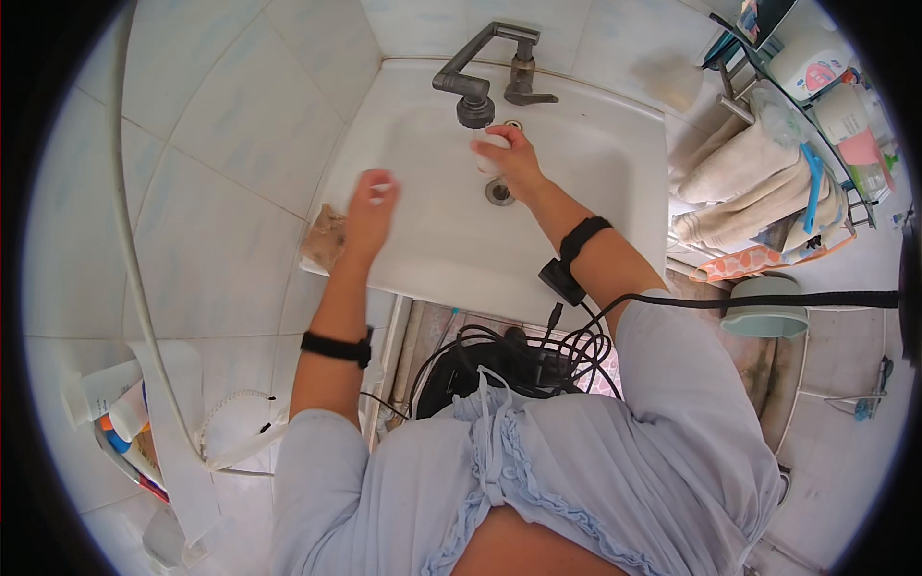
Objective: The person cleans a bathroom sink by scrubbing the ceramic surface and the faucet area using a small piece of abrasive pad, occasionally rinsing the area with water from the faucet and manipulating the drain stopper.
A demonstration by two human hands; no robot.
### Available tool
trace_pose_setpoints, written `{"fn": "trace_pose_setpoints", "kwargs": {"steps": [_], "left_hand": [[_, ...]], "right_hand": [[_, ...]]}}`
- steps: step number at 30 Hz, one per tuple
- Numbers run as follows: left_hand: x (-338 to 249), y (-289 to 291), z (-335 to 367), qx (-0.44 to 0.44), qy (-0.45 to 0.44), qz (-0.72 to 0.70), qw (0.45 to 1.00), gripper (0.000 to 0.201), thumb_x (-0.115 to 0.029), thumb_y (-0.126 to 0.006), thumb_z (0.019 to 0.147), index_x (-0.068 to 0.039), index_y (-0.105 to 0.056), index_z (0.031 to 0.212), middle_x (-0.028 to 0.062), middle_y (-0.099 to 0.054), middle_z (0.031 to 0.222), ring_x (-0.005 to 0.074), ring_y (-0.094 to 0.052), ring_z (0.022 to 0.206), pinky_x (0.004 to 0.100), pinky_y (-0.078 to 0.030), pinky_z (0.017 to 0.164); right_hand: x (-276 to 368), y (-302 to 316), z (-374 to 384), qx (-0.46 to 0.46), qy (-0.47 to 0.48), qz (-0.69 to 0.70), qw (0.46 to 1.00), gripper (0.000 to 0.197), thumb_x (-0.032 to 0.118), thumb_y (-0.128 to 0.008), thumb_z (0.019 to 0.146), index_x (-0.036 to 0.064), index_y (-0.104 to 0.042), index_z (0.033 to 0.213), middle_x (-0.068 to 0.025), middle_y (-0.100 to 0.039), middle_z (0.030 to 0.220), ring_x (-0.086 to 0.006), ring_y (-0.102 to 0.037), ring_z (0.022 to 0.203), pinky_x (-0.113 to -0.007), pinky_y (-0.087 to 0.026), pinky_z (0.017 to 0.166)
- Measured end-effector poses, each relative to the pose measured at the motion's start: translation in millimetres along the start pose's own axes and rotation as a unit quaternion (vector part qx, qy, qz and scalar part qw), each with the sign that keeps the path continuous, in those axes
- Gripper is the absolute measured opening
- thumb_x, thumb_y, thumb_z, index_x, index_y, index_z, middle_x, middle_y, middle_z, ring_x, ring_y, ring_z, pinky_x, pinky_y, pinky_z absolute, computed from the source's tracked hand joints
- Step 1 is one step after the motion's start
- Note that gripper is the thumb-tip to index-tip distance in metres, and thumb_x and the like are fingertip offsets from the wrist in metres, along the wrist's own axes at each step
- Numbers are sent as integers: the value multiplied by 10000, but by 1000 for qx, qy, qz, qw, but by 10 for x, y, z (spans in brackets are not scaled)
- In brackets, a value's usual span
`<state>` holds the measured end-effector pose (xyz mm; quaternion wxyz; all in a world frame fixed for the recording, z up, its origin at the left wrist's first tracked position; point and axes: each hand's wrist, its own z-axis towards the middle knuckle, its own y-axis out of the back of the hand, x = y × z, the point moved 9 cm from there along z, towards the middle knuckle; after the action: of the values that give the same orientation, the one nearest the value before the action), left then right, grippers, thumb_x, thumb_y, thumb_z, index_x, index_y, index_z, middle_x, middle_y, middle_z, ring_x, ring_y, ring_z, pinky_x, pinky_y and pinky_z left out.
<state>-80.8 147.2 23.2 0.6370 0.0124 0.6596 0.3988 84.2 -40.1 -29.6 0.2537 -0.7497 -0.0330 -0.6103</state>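
My right hand (519,163) is just below the spout of the dark grey faucet (475,108), over the white sink (451,230). Its fingers are closed around a small white rounded object (490,154) whose kind I cannot make out. The metal drain (498,192) lies beneath that hand. Above the sink's left side is my left hand (371,211), slightly blurred, with curled fingers. Something white shows between them, too small to name. Beside my left wrist, a crumpled brownish translucent packet (325,235) rests on the sink's corner.
Beige towels (740,182) hang at the right, below a glass shelf (797,106) crowded with bottles. A pale green basin (765,305) is lower right. Black cables (567,350) bunch at my waist, one running right. A white hose (130,240) runs down the tiled left wall.
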Motion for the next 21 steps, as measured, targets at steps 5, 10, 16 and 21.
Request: {"fn": "trace_pose_setpoints", "kwargs": {"steps": [5, 10, 16, 21], "left_hand": [[-257, -1242, 22, 162, 204, -312, 913, 437, -413, -382, 904, -82, -394, 1188, 48, -482, 1107, 192, -513, 917, 362, -439, 776], [-595, -1706, 95, 164, 191, -439, 862, 394, -382, -338, 924, -77, -408, 1163, 65, -468, 1102, 199, -498, 955, 361, -434, 782], [-553, -1872, 175, 110, 235, -533, 806, 354, -388, -342, 925, -100, -434, 1109, 61, -492, 1044, 173, -502, 894, 324, -418, 683], [-431, -2006, 205, 93, 331, -603, 720, 336, -379, -342, 932, -110, -452, 1100, 33, -504, 1026, 152, -487, 868, 317, -410, 672]], "right_hand": [[73, -161, -137, 10, 0, -39, 999, 350, 106, -743, 647, 50, -521, 911, -66, -564, 829, -157, -579, 683, -289, -502, 544], [119, 167, 63, -89, 33, -51, 994, 211, 204, -623, 774, 42, -558, 892, -79, -568, 841, -158, -559, 708, -279, -472, 582], [146, 311, 60, -147, 110, 47, 982, 170, 175, -476, 862, 72, -547, 978, -45, -539, 863, -127, -521, 694, -269, -469, 572], [216, 271, 27, -118, 136, 22, 983, 206, 170, -422, 892, 86, -528, 1048, -36, -530, 898, -109, -503, 728, -252, -453, 615]]}}
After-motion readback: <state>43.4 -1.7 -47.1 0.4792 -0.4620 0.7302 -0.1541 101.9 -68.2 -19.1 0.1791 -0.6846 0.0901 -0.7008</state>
